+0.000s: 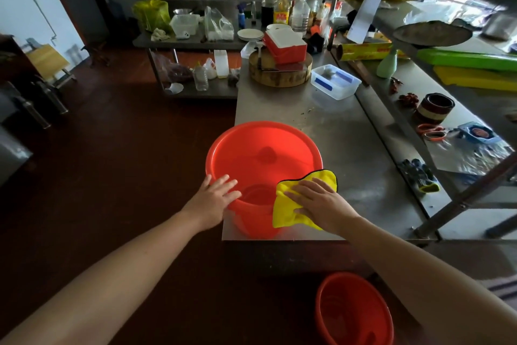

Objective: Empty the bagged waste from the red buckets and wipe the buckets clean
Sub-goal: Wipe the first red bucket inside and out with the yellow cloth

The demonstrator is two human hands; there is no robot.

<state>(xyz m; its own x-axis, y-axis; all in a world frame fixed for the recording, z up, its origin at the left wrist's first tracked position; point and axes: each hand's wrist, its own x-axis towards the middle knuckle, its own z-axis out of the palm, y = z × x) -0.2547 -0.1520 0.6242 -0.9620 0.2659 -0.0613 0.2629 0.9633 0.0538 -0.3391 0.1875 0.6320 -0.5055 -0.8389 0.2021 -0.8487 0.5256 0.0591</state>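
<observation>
Where the red bucket (pixel 251 148) stands on the near corner of the table (pixel 349 134), the left hand (pixel 215 195) rests on its near-left rim, fingers (pixel 228 181) straight and spread, the right hand (pixel 321 202) presses a yellow cloth (pixel 282 204) over the right rim, fingers extended; second red bucket (pixel 352 314) on floor below.

Two red buckets (pixel 260 137) (pixel 349 316), one yellow cloth (pixel 285 213), two bare hands (pixel 214 200) (pixel 321 204).

left grip (pixel 216 195): bare | right grip (pixel 319 202): bare | left forearm (pixel 112 274), right forearm (pixel 419 269): bare to frame edge
</observation>
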